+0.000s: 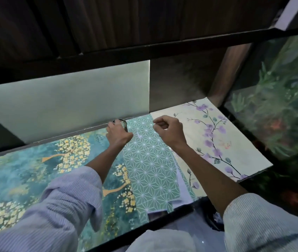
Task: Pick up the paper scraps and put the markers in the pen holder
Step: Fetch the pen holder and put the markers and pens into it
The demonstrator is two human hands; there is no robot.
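Observation:
My left hand (118, 133) is closed around a small round dark-rimmed pen holder (123, 122) at the back of the desk, against the pale back panel. My right hand (171, 130) hovers just to the right of it over the green star-patterned paper (148, 166). Its fingers are curled and its thumb and forefinger are pinched together, and I see nothing between them. A tiny white paper scrap (138, 136) lies on the green paper between my two hands. No markers are in view.
The desk is covered with a teal sheet with gold blossoms (26, 171), the green sheet, and a cream sheet with purple flowers (217, 135). A pale back panel (68, 99) and a dark shelf hang overhead. The dark front desk edge (144, 226) runs below.

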